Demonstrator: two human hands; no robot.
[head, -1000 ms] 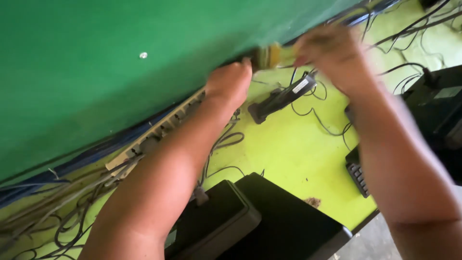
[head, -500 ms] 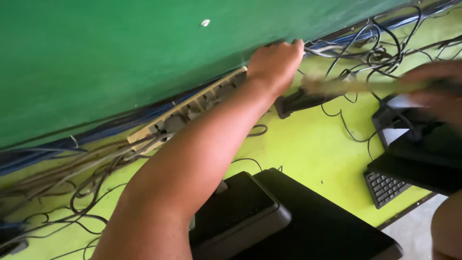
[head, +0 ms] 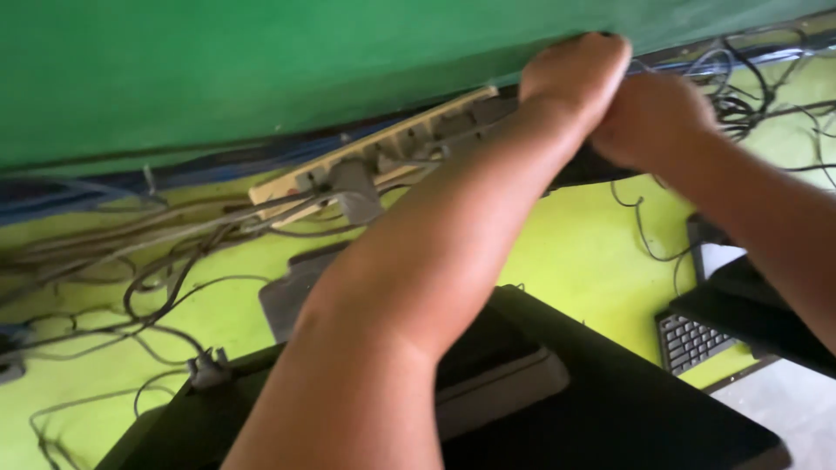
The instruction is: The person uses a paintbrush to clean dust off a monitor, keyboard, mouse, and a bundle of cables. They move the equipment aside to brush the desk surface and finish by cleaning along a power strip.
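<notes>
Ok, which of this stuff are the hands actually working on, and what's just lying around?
In hand:
left hand and right hand, together at the foot of the green board
power strip beside them

Lying about:
loose cables
keyboard
black device

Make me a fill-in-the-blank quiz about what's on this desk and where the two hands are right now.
1. The left hand presses against the ___ board at the back of the desk.
2. The beige power strip lies on a ___ desktop.
3. The right hand sits directly beside the ___ hand.
4. The keyboard at the desk's edge is ___ in colour.

Missing words: green; yellow-green; left; black
</notes>
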